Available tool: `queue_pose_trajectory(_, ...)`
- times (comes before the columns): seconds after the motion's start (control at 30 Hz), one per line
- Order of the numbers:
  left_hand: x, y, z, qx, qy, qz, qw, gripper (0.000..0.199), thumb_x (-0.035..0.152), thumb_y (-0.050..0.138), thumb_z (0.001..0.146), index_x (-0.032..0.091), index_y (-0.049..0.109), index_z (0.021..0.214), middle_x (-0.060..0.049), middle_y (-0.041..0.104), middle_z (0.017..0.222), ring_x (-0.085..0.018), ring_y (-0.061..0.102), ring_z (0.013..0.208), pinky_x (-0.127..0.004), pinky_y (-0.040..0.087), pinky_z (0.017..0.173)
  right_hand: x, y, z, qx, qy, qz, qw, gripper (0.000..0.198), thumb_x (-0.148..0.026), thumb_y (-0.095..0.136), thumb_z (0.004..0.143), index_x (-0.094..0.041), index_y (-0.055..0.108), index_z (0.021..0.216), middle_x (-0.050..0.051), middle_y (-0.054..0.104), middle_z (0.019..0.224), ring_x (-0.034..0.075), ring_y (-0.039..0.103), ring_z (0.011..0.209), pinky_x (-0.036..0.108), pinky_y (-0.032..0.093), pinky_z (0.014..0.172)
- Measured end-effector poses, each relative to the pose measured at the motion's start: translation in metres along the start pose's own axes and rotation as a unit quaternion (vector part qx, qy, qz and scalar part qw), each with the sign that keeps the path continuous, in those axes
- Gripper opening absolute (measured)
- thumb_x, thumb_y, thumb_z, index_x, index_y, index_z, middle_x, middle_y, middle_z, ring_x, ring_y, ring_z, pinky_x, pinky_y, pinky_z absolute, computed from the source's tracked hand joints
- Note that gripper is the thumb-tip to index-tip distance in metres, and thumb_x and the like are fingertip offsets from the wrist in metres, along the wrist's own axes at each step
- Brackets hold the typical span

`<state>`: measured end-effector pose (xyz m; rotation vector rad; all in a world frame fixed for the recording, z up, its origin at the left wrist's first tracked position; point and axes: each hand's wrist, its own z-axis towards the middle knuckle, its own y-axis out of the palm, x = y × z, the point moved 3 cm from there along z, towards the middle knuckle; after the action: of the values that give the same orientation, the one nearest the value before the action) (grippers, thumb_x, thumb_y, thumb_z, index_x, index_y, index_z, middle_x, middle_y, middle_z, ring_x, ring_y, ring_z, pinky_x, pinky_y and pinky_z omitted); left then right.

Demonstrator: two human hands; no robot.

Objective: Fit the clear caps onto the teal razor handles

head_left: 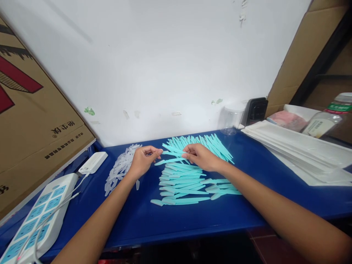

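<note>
My left hand (145,159) is closed in a pinch at the left end of a turquoise eyebrow razor (166,152); whatever sits between its fingertips is hidden. Between thumb and fingers, my right hand (202,157) grips several turquoise eyebrow razors, their ends pointing left toward the other hand. Behind and below the hands, more razors lie in a far row (217,145) and a near stack (181,179), with a smaller group (222,189) at the right. A heap of small translucent plastic caps (119,170) lies beside my left hand, partly covered by it.
A white power strip (64,205) with cables and a white charger-like device (93,162) occupy the left side. At the right are a clear jar (232,119), a black device (257,111), white sheets or bags (299,154) and a plastic bottle (327,117). Cardboard (35,110) stands left.
</note>
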<state>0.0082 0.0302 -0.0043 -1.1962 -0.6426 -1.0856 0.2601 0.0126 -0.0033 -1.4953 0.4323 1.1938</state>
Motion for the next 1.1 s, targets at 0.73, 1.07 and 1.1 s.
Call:
queue_pose_trajectory(0.73,-0.048,-0.036,0.016,-0.012,0.123,0.483,0.867,0.021,0.035,0.056,0.096,0.02,0.068,0.087,-0.011,0.067,0.089,-0.03,0.057,0.09,-0.04,0.043,0.082,0.006,-0.01,0.003,0.044,0.001,0.001,0.999,0.029,-0.047,0.066,0.086,-0.02,0.057,0.081,-0.001,0.059,0.065,0.017,0.061,0.063,0.029,0.043,0.06)
queue_pose_trajectory(1.07,-0.054,-0.035,0.017,-0.034,0.156,0.509,0.846,0.027,0.019,0.044,0.098,0.015,0.069,0.109,-0.017,0.068,0.101,-0.033,0.058,0.097,-0.043,0.042,0.088,0.002,-0.008,0.001,0.044,0.002,0.021,0.999,0.03,-0.048,0.066,0.085,-0.02,0.057,0.081,-0.003,0.056,0.067,0.016,0.06,0.064,0.028,0.042,0.06)
queue_pose_trajectory(1.1,-0.056,-0.036,0.018,-0.036,0.157,0.505,0.848,0.028,0.02,0.045,0.098,0.015,0.069,0.11,-0.017,0.068,0.101,-0.034,0.058,0.097,-0.044,0.042,0.089,0.002,-0.008,0.002,0.044,0.001,0.022,0.999,0.031,-0.049,0.067,0.085,-0.02,0.056,0.081,-0.003,0.056,0.067,0.016,0.06,0.064,0.028,0.042,0.06)
